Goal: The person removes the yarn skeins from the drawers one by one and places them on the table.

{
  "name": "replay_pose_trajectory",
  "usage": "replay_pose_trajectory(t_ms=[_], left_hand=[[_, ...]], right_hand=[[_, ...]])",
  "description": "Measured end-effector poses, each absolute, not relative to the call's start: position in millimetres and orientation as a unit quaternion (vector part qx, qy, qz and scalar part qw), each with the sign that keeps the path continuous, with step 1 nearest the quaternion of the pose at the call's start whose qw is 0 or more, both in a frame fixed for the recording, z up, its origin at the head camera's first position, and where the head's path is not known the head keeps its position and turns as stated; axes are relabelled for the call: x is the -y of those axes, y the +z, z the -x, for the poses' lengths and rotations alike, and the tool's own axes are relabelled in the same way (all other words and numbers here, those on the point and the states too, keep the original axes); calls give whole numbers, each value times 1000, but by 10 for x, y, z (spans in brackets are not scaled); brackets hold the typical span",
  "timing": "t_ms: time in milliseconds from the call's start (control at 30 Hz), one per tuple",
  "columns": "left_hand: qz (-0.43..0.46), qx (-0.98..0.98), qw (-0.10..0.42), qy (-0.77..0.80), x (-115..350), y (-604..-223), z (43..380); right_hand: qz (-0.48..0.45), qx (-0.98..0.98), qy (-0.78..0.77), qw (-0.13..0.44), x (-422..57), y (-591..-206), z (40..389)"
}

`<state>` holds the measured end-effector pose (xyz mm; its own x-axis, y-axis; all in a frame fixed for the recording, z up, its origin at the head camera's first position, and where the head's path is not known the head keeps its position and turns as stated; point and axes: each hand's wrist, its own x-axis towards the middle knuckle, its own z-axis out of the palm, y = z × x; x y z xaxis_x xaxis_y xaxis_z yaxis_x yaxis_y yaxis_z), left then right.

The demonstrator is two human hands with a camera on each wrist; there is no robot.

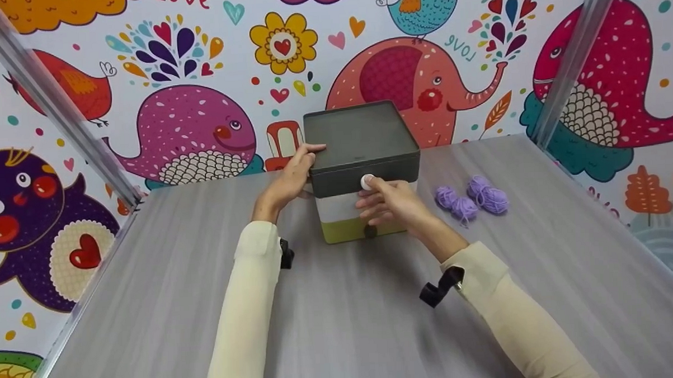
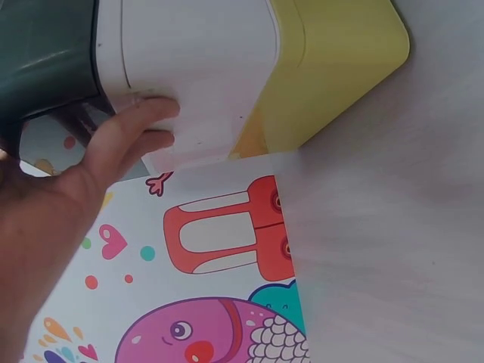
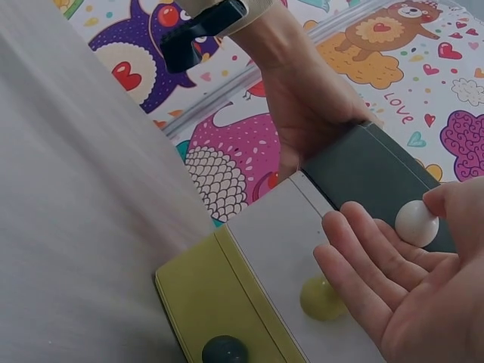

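A small box with drawers [image 1: 351, 208] stands on the table, with a dark grey top, a white middle and a yellow-green base. My left hand [image 1: 294, 171] braces its left side, one finger lying on the top edge and others against the white side panel [image 2: 204, 68]. At the front, my right hand [image 1: 393, 204] pinches the round white knob [image 3: 417, 224] of the dark top drawer between thumb and index finger. The other right fingers extend loosely in front of the white drawer, near its yellow-green knob [image 3: 323, 298]. A dark knob [image 3: 224, 350] sits on the bottom drawer.
Several small balls of purple yarn [image 1: 465, 208] lie on the grey table [image 1: 341, 317] to the right of the box. Behind stands a wall panel with cartoon animals [image 1: 200, 126], held by metal posts [image 1: 567, 63]. Each wrist wears a black mount [image 1: 443, 286].
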<state>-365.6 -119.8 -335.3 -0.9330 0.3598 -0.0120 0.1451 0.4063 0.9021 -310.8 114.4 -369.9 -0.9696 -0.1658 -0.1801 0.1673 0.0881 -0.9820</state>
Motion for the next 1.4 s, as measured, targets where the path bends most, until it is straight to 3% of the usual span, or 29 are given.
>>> replay_pose_trajectory(t_ms=[800,1400], left_hand=[[-141,-833,106,524,1207,-3335,3673],[-135,-835,106,523,1180,-3346,3665]], right_hand=[[38,-745,-657,114,-1334,-3776,3053],[-13,-745,-640,189,-1571,-3954,3132]])
